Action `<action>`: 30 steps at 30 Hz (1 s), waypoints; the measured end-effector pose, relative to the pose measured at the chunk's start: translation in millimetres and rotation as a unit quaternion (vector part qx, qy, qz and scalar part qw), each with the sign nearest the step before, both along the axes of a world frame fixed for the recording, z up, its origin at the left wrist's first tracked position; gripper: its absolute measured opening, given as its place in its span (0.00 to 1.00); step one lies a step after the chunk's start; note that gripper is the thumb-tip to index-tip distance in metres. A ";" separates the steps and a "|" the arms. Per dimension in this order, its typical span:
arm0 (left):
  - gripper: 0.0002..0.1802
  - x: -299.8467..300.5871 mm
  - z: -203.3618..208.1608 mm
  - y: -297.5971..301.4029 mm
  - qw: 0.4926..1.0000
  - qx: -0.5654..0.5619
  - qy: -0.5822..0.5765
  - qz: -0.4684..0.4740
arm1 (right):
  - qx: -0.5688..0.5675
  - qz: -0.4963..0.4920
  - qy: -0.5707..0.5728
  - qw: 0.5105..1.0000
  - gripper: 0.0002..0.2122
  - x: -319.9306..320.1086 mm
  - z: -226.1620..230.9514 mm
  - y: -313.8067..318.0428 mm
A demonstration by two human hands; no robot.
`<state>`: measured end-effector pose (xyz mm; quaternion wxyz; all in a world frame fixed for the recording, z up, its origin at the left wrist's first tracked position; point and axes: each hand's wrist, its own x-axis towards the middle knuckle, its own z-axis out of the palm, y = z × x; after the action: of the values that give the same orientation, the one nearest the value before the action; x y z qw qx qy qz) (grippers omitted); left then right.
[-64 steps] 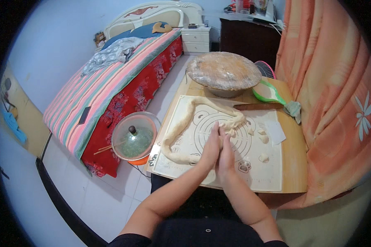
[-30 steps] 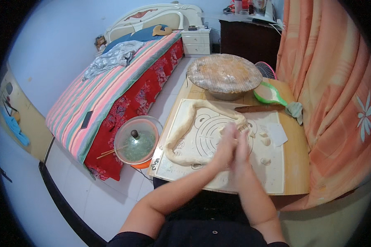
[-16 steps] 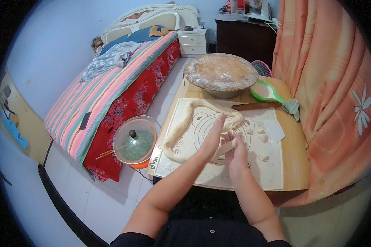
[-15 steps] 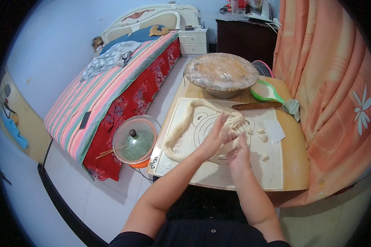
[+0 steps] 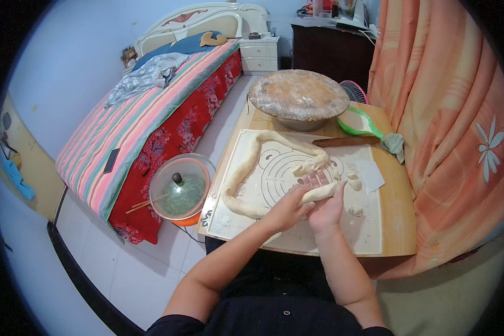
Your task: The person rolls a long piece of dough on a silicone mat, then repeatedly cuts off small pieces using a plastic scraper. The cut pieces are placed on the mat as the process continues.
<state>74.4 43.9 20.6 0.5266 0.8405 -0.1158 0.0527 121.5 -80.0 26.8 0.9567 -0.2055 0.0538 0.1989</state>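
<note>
A pale rope of dough [image 5: 243, 162] bends around the left and top of the printed kneading mat [image 5: 369, 238]. Between my hands lies a thick length of dough [image 5: 320, 192]; whether it joins the rope is hidden by my left hand. My left hand [image 5: 288, 209] is closed around its left end. Beneath it my right hand [image 5: 326, 213] supports the dough, palm up, its fingers showing beyond it and its thumb against the right end. A few small dough pieces [image 5: 354, 183] sit right of my hands, and one more flattened piece [image 5: 356, 210] is nearer me.
At the table's back stands a large basin with a floury round cover [image 5: 297, 95]. A wooden rolling pin [image 5: 344, 142], a green scoop [image 5: 357, 122], a cloth [image 5: 393, 147] and a white card [image 5: 371, 175] are to the right. A glass-lidded pot [image 5: 179, 193] stands left, beside the bed [image 5: 145, 162].
My hands have come together and slightly nearer me. The left fingers, stretched out before, now close on the dough, which lies across my upturned right palm.
</note>
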 end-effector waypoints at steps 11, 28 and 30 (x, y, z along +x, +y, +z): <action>0.32 24.5 16.9 -21.4 0.990 0.015 -0.116 0.082 | -0.011 0.014 -0.007 1.000 0.34 -60.1 24.8 10.6; 0.31 -86.1 -31.8 70.9 0.908 0.405 -0.081 0.076 | -0.740 0.128 -0.594 0.287 0.34 -86.5 -25.1 9.8; 0.34 -111.8 -23.0 70.3 0.900 0.429 -0.075 0.015 | -0.713 0.152 -0.638 0.248 0.33 -106.3 -22.2 -16.0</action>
<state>-37.4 114.2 -2.3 0.1033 0.9803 -0.1538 0.0689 15.2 -96.0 4.6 0.0948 -0.8678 -0.4870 0.0256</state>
